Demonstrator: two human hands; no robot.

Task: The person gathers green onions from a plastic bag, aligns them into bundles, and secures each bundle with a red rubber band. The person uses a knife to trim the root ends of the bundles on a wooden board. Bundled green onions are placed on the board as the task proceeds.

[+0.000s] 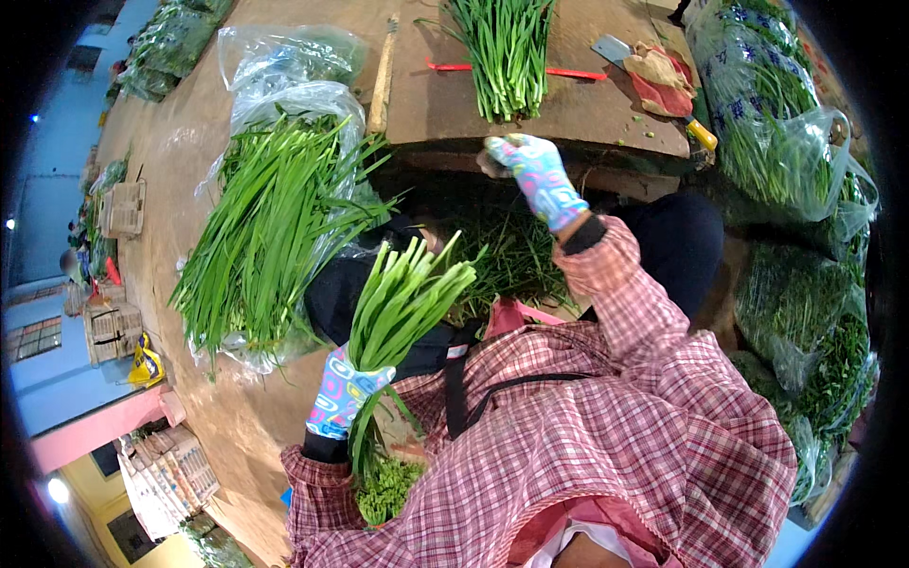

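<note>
My gloved left hand [348, 390] is closed around a bunch of flat green leaves with pale stalks, probably garlic chives [405, 298], stalk ends pointing up and away. My gloved right hand [532, 170] is raised near the front edge of a low wooden board [426, 106], its fingers bent; whether they hold anything is unclear. On the board, a larger bunch of the greens [511, 64] lies across a red strip [582, 73]. Left of it, a loose pile of long greens [270, 227] rests on clear plastic bags [298, 92].
A cleaver-like blade [612, 50], a red and tan cloth [660, 78] and a yellow handle [701, 133] lie at the board's right. Bagged greens [774, 135] line the right side. Leaf scraps [511, 255] lie below the board. Crates [113, 330] stand far left.
</note>
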